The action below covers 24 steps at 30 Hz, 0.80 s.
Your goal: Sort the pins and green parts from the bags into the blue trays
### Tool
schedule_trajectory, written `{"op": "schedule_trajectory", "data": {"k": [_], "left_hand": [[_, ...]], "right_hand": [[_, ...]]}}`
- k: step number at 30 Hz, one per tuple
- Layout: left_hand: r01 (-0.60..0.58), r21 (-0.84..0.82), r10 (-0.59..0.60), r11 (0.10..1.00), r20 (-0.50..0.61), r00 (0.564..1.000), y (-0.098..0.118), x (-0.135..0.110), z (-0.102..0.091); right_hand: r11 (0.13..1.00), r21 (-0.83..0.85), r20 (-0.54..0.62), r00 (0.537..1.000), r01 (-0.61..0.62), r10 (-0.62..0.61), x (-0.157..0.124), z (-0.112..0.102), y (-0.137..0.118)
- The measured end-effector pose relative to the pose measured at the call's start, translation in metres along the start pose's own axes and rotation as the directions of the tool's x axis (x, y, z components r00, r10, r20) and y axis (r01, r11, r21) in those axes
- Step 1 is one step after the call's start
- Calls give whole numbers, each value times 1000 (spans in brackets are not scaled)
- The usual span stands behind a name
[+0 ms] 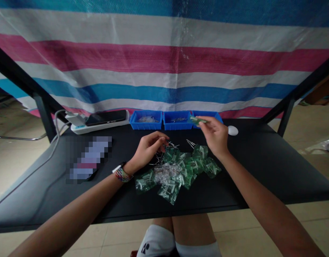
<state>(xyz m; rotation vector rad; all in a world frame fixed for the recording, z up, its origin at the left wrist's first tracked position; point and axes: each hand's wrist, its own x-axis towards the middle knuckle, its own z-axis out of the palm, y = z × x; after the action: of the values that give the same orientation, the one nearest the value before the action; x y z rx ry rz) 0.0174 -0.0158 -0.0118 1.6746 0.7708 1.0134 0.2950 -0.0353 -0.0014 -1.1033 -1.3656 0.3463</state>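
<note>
My right hand (214,135) is raised in front of the right blue bin (210,116), pinching a small green plastic packet (198,120). Low over the black table, my left hand (151,148) has its fingers curled beside loose thin metal pins (173,145); whatever lies between its fingertips is hidden. Below and between both hands spreads a pile of green clear packets (191,166) with small pieces inside. A cluster of clear packets (164,174) sits in the middle of that pile. A few more metal pins (190,143) lie at its upper edge.
Left of the right bin stand a blue bin with metal pins (177,125) and another with clear pieces (145,125). A white power strip (100,126) carries a dark phone (107,117). A blurred-out phone-like object (89,159) lies left; a white oval object (233,130) sits right.
</note>
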Motion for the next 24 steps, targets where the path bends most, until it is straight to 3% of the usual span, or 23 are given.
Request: {"op": "schedule_trajectory", "data": {"k": [1, 3, 5, 7, 9, 14, 19, 24], "left_hand": [[-7, -3, 7, 1000, -12, 1000, -1, 1, -2], [-19, -7, 19, 1000, -25, 999, -2, 3, -4], [-26, -6, 25, 1000, -29, 999, -2, 3, -5], [-28, -4, 28, 1000, -31, 999, -1, 3, -5], [-26, -4, 26, 1000, -36, 999, 1, 2, -4], [-19, 43, 20, 999, -34, 999, 4, 2, -2], [-1, 68, 2, 998, -14, 1000, 1, 2, -3], [4, 78, -4, 997, 0, 1000, -1, 2, -2]], "right_hand": [[987, -139, -87, 992, 78, -90, 9, -10, 8], [919, -358, -137, 964, 164, -226, 26, -27, 27], [859, -476, -28, 973, 188, -228, 35, -38, 47], [829, -530, 124, 984, 176, -130, 35, -40, 61], [828, -528, 201, 975, 189, -95, 30, -36, 63], [816, -482, 274, 940, 318, -205, 15, -21, 34], [800, -537, 523, 850, 269, 66, 4, -15, 16], [780, -590, 586, 776, 211, 234, -2, -15, 21]]}}
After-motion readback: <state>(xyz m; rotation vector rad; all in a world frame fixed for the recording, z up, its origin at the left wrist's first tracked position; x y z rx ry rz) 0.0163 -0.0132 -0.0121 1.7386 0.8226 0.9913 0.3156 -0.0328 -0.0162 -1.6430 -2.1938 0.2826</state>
